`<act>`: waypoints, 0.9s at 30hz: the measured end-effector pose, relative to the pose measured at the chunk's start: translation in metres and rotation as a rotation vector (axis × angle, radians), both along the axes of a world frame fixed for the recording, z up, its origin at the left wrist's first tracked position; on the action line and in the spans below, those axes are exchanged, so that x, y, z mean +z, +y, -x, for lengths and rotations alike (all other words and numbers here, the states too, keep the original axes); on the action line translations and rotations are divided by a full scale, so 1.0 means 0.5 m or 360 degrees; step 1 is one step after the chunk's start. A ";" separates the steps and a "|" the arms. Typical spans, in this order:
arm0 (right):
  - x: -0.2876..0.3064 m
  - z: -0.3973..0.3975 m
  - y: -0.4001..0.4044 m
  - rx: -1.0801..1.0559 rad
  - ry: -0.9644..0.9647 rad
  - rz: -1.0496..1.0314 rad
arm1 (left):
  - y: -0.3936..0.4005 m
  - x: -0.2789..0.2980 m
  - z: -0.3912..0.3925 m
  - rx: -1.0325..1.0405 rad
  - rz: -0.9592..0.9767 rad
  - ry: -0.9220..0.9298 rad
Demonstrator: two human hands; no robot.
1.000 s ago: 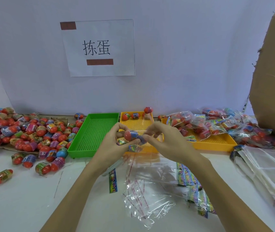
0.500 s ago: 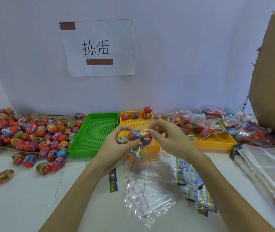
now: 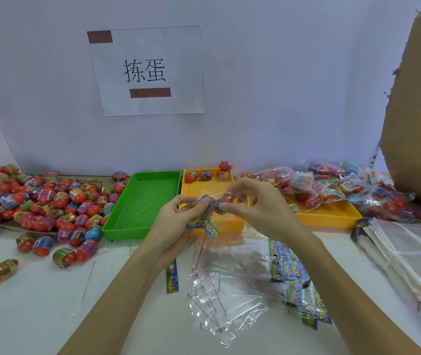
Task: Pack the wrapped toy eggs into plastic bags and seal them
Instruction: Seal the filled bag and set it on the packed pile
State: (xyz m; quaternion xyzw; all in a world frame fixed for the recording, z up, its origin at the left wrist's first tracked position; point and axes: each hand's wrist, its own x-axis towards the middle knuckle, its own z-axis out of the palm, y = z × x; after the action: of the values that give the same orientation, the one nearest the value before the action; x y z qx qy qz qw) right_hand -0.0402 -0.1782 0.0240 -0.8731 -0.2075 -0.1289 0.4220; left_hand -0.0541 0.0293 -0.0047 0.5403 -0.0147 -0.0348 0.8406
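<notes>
Near you, thin, slippery empty bags (image 3: 226,290) lie on the bench (image 3: 38,303). Above them, your left hand (image 3: 176,221) and right hand (image 3: 258,203) pinch a light little bag of eggs (image 3: 213,202). Hold its top edge gently.

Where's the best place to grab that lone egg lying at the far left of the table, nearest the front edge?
Take the lone egg across its wrapped middle band, coming from above with thumb and fingers on its long sides. It lies on its side on the white table, tilted, red ends pointing out, apart from the others, so there is likely room on both sides. The rounded ends would probably slip.
</notes>
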 end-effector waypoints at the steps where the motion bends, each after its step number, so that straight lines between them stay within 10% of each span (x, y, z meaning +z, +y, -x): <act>1: -0.001 -0.001 -0.001 0.0009 0.0001 0.0008 | 0.001 0.001 0.000 -0.0027 0.0034 0.0038; 13: -0.001 0.004 -0.003 0.0144 -0.0113 0.0091 | 0.002 -0.024 -0.007 0.0001 -0.0466 -0.0343; 27: 0.001 -0.002 -0.004 0.0170 -0.0121 0.0322 | -0.004 -0.017 -0.002 0.0019 -0.0307 -0.0295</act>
State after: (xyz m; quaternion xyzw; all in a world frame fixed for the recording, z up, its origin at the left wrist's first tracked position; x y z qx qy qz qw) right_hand -0.0390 -0.1801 0.0243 -0.8934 -0.2815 -0.1177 0.3299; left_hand -0.0530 0.0271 -0.0133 0.6195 -0.0858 0.0189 0.7801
